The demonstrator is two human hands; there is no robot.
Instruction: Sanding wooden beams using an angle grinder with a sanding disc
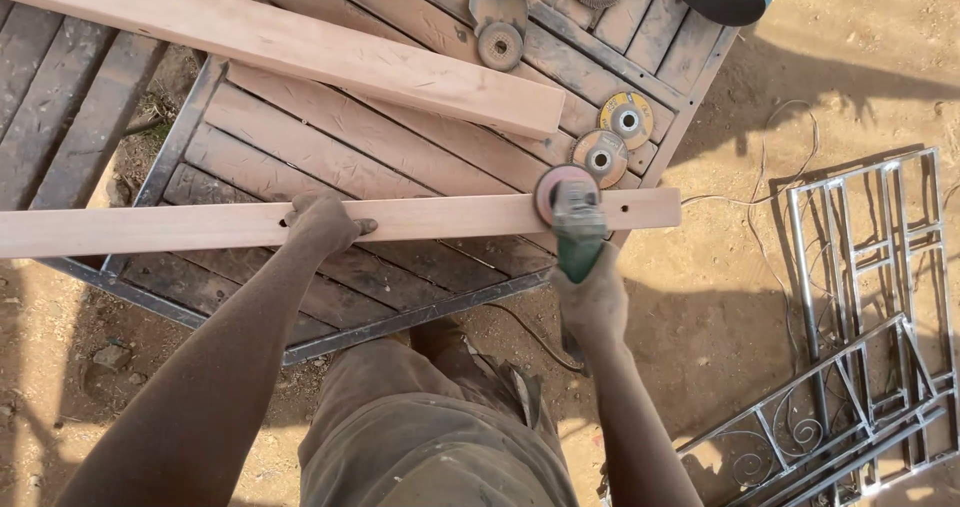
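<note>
The left hand [322, 222] pressed down on a long plank [200, 227], fingers curled over its far edge, gripping it against the bench [330, 157]. The plank lay across the bench's near side, running from 9 o'clock to 3 o'clock, its right end overhanging the bench corner. The right hand [592, 292] was closed around the green body of a grinder [575, 222], whose pink disc [556, 189] touched the plank's top face just right of centre. The hands stood well apart along the plank.

A second plank [300, 47] lay slanted across the bench towards 11 o'clock. Two spare discs [612, 137] rested near the bench's right edge at about 1 o'clock from the grinder, and another grinder [497, 17] lay at 12 o'clock. A metal grille [860, 347] lay on the sandy ground at 4 o'clock. A cord [530, 332] trailed below the right hand.
</note>
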